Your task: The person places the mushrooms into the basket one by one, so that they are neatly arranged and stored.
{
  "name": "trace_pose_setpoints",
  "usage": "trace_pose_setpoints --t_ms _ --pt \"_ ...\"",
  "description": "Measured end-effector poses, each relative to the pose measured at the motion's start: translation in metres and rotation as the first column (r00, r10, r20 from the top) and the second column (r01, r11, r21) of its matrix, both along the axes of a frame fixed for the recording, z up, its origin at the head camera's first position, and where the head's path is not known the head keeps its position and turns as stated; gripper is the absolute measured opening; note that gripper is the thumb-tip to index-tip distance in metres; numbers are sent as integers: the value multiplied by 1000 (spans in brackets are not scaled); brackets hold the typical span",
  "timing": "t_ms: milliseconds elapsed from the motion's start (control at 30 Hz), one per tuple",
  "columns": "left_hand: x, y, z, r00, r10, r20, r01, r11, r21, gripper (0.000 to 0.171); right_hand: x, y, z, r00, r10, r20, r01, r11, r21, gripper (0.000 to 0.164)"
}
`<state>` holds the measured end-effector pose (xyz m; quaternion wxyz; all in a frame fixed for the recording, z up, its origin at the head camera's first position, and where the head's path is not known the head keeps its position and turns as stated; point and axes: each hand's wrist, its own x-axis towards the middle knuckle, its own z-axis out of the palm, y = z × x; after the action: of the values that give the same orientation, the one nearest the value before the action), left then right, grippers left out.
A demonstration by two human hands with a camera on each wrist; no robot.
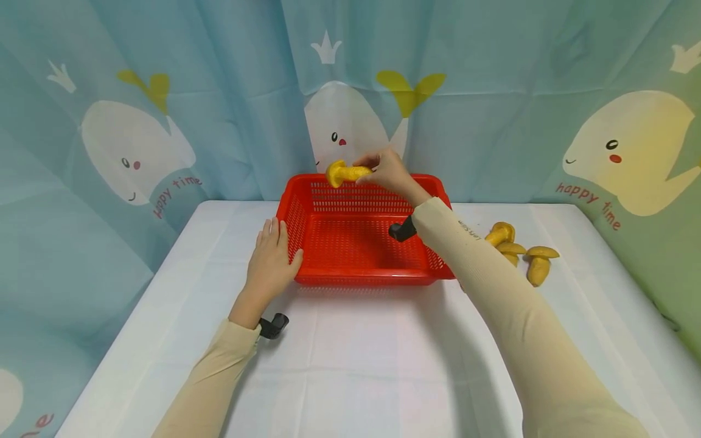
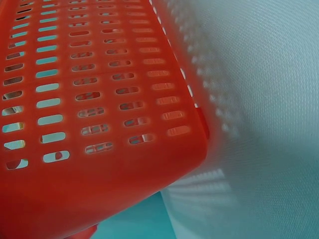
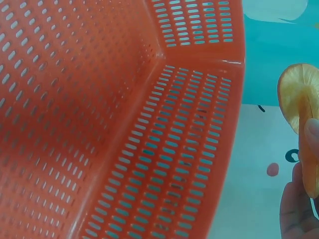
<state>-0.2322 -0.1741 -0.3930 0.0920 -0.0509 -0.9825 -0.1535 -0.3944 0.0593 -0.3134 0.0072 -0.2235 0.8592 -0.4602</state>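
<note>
My right hand pinches a yellow mushroom by its stem, above the back rim of a red plastic basket. In the right wrist view the mushroom lies sideways to the basket, its pale gilled underside showing, thumb on the stem. My left hand rests against the basket's left side with fingers straight, thumb by the front left corner. The left wrist view shows only the slotted basket wall; the hand itself is hidden there.
Several mushrooms lie on the white-covered table to the right of the basket, partly behind my right sleeve. A blue curtain with whale prints hangs behind the table and along its sides.
</note>
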Motion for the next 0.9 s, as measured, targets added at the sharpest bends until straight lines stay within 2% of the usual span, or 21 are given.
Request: trace_pose_setpoints --t_ms 333,633,900 --pt "1 0 0 1000 -1 -3 1 1000 -9 72 -5 -6 -10 999 38 -4 -38 999 -17 32" --pt "1 -1 0 1000 3 -5 -3 1000 -12 71 -8 -14 -17 998 41 -45 -41 999 5 32" --pt "1 1 1 1000 6 0 -6 1000 -10 71 -11 -18 -26 998 51 -23 -51 999 -3 30"
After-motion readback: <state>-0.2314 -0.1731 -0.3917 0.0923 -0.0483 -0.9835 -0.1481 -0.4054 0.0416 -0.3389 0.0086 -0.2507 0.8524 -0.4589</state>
